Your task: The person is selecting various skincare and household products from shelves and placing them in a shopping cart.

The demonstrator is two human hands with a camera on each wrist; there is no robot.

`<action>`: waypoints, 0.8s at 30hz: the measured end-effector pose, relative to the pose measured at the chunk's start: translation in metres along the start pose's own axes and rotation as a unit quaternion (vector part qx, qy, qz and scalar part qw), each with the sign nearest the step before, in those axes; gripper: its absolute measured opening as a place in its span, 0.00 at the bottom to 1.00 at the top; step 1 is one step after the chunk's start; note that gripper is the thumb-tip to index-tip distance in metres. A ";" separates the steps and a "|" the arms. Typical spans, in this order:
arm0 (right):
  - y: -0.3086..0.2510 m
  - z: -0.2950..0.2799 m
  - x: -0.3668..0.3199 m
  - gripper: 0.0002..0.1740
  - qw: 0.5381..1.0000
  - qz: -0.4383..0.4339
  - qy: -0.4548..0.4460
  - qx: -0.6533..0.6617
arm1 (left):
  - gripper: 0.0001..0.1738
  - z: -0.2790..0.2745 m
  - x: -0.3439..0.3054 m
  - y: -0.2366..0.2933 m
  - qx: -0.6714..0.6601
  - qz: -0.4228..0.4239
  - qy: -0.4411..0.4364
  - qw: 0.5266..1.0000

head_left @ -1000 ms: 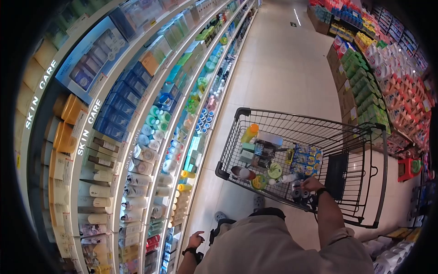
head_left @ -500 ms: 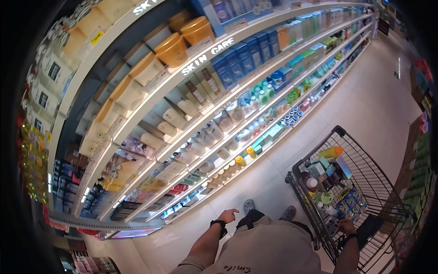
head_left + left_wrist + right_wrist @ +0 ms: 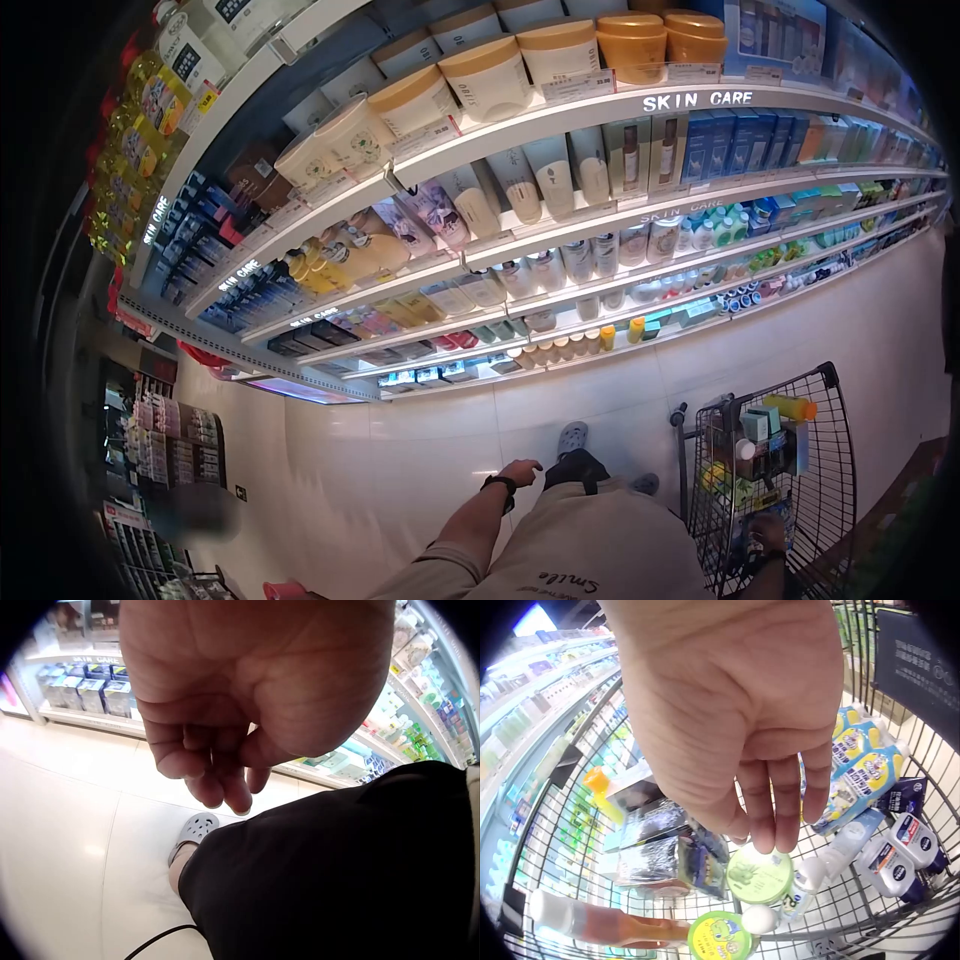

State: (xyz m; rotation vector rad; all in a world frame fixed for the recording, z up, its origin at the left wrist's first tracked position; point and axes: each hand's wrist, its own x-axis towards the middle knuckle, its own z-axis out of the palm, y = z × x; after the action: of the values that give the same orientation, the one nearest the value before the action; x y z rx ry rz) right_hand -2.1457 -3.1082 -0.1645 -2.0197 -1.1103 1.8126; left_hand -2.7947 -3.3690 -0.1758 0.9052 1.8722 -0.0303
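Observation:
My left hand (image 3: pixel 520 473) hangs beside my dark shorts, fingers loosely bent around nothing; the left wrist view shows its palm over the floor. Over the shopping cart (image 3: pixel 848 420) hangs my right hand (image 3: pixel 757 727), fingers relaxed and empty. Below its fingertips in the right wrist view lie a pale green round tub (image 3: pixel 759 876) and a brighter green-yellow tub (image 3: pixel 720 939). Blue-and-yellow pouches (image 3: pixel 859 769) lie to the right, near two white bottles with dark caps (image 3: pixel 889 868). On the left are a brown bottle with a white cap (image 3: pixel 604 919), several boxes (image 3: pixel 649 862) and a yellow bottle (image 3: pixel 602 791).
Long lit shelves marked SKIN CARE (image 3: pixel 697 101) hold tubs, tubes and bottles across the front. Pale tiled floor (image 3: pixel 420 440) lies between shelf and body. Another display rack (image 3: pixel 180 440) stands at the far left. A grey clog (image 3: pixel 573 437) shows by my left leg.
The head view has swung left along the shelves, so the cart now appears at the lower right. My right hand stays over the cart; my left hand stays empty at my side.

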 end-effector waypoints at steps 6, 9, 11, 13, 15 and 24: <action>-0.035 0.028 0.040 0.12 0.988 -0.133 -0.018 -0.074 | 0.26 -0.005 0.009 -0.029 -0.008 -0.019 -0.008 1.000; -0.060 0.040 0.056 0.07 0.986 -0.126 -0.015 -0.113 | 0.24 -0.015 0.035 -0.037 -0.060 -0.034 0.003 0.998; -0.079 0.038 0.045 0.06 0.982 -0.108 -0.007 -0.154 | 0.22 -0.026 0.052 -0.027 -0.059 -0.018 0.009 0.998; -0.098 0.043 0.034 0.05 0.984 -0.090 0.007 -0.153 | 0.22 -0.037 0.054 -0.018 -0.053 -0.008 0.005 0.999; -0.098 0.038 0.030 0.07 0.974 -0.051 0.021 -0.220 | 0.21 -0.048 0.065 -0.006 -0.038 0.006 -0.004 0.999; -0.065 -0.002 0.005 0.05 0.986 -0.145 0.061 -0.062 | 0.19 -0.098 0.120 0.088 0.159 0.178 -0.011 0.971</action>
State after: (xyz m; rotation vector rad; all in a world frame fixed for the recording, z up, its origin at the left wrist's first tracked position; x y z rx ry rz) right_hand -2.1694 -3.0594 -0.1282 -1.8847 -1.4262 1.4911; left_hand -2.8431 -3.1978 -0.1921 1.4450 1.6866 -0.1226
